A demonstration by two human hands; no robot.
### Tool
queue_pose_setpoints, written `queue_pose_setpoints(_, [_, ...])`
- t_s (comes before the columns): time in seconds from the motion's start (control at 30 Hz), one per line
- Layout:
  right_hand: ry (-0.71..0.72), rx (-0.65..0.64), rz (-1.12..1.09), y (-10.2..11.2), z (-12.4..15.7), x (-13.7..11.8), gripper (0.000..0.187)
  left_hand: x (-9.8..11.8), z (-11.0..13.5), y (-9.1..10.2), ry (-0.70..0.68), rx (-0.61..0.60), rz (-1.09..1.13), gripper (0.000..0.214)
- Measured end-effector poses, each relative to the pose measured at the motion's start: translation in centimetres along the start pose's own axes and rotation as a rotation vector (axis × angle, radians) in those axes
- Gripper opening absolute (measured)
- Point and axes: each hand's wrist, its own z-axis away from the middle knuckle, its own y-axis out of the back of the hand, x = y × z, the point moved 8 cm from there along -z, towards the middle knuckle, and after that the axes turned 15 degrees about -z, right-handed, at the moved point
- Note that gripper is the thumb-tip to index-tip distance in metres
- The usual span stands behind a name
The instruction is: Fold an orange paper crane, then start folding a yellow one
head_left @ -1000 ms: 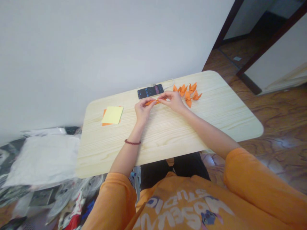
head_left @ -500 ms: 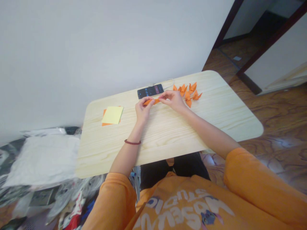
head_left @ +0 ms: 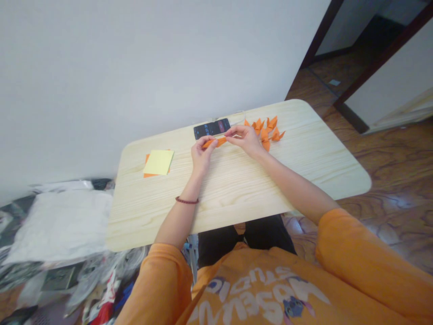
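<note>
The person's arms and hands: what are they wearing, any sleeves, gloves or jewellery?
The left hand and right hand are bare: no gloves, no rings visible. The forearms are uncovered; the orange left sleeve and right sleeve end near the elbows. A thin dark-red bracelet circles the left wrist.

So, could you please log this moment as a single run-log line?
left hand: pinching orange paper strip | right hand: pinching its other end | where: over wooden table | nearby: phone, folded orange pieces, yellow notes
</note>
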Motion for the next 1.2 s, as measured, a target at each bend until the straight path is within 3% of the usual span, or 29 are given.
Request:
queue_pose_setpoints(0.37, [-0.003,0.003,0.073,-0.3,0.0,0.6,0.025,0.5,0.4,-0.3,-0.028,-0.021,-0.031,0.018])
queue_pose_setpoints(0.73, [-0.034,0.015,0.093,1.1,-0.7,1.6,0.014,0.0,0.3,-0.5,0.034,-0.026,-0.034,0.009])
queue_pose_setpoints(0.9, [-0.04,0.036,0.049,1.4,-0.9,1.9,0.019,-0.8,0.0,-0.3,0.075,-0.003,0.007,0.006])
queue_pose_setpoints(1.2, [-0.019,0.015,0.09,0.1,-0.3,1.9,0.024,-1.0,0.2,-0.9,0.042,-0.044,-0.021,0.012])
